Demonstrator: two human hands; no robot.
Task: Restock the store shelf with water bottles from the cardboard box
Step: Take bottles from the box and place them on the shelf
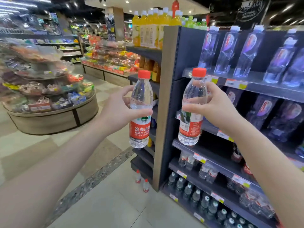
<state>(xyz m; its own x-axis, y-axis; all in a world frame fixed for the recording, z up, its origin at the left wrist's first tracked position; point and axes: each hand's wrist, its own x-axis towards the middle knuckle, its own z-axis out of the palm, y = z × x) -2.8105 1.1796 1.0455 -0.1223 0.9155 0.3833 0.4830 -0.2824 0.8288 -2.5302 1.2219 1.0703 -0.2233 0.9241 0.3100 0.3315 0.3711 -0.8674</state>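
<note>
At the shelf's left end: a person faces the wood end panel of the shelf [164, 129], both bare arms raised, 1 bottle in each hand.
Left hand [118, 111]: fingers curled round the left bottle's clear upper body, thumb across its front just above the label.
Left bottle [140, 125]: upright, red cap, red label facing the camera; held in the air over the floor [107, 203], just left of the end panel.
Right hand [218, 109]: wrapped round the right bottle's upper body, thumb across the front, fingers at its far side.
Right bottle [191, 125]: red cap, tilted slightly, label turned sideways; held before the shelf's left end, base level with the left front corner of a bare board [212, 153]. Whether it touches that board cannot be told.
Floor bottles [145, 185]: 2 small red-labelled bottles standing side by side on the floor at the foot of the end panel.
Top board: clear bottles with blue-purple labels [227, 51] in a row.
Bottom board: dark-capped bottles [197, 198] in rows.
Shelf top: orange juice bottles [156, 28].
Far left: round stand [54, 116] stacked with wrapped goods.
</note>
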